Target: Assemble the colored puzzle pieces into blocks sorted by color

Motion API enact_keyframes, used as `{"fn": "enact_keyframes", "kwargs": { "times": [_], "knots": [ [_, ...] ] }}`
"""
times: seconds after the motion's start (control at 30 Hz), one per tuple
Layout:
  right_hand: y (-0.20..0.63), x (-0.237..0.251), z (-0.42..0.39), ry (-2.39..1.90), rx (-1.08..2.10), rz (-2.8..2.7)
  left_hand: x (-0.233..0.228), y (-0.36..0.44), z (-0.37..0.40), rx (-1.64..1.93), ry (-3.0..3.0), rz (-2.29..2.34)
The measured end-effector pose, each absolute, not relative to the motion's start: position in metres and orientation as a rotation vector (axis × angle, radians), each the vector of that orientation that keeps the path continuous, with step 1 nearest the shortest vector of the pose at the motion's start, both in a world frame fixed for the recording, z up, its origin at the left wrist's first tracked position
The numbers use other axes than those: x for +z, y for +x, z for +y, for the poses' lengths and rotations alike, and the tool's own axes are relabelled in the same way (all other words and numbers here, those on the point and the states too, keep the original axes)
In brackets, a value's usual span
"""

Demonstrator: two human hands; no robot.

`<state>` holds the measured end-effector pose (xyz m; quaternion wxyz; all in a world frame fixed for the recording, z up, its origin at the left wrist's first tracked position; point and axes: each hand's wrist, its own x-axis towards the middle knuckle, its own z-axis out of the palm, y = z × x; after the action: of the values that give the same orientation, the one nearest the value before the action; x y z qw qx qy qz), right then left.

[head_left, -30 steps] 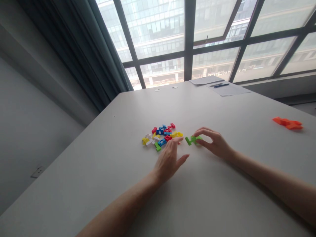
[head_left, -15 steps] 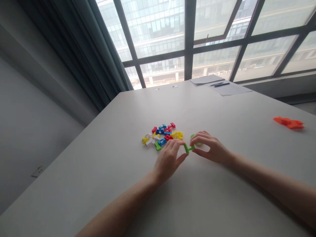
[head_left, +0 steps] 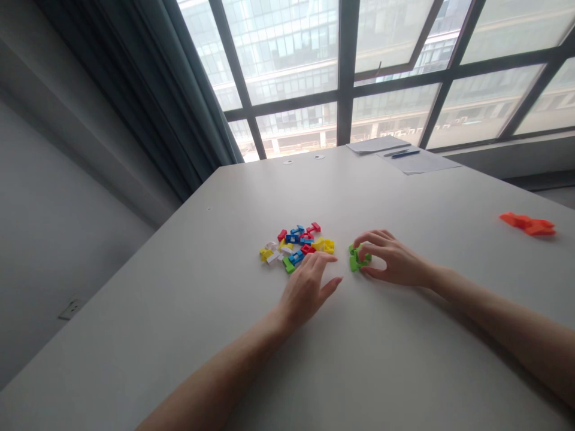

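The green block piece was pinched by the right hand at frame centre. The left hand was spread flat on the desk; the nearby block pile could be scattered by it.

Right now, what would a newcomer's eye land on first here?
The heap of coloured blocks at the middle of the white table, with the left hand just below it. Beside it, the right hand grips a green piece. An orange piece lies far right.
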<state>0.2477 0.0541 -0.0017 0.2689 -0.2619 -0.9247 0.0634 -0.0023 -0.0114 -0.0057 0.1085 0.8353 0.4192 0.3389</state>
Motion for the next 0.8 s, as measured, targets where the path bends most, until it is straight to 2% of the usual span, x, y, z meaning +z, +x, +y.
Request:
{"fn": "enact_keyframes", "kwargs": {
  "times": [0.33, 0.6, 0.8],
  "knots": [
    [0.2464, -0.0059, 0.0533, -0.855, 0.347, -2.408, -0.0039, -0.0007, -0.0128, 0.983, 2.473, 1.217],
    [0.2457, -0.0069, 0.0538, -0.860, 0.331, -2.462, -0.0015, -0.0004, -0.0122, 0.967, 2.545, 1.174],
    [0.2434, -0.0087, 0.0538, -0.846, 0.288, -2.419, 0.0042, 0.0026, -0.0139, 0.639, 2.804, 0.897]
  ]
}}
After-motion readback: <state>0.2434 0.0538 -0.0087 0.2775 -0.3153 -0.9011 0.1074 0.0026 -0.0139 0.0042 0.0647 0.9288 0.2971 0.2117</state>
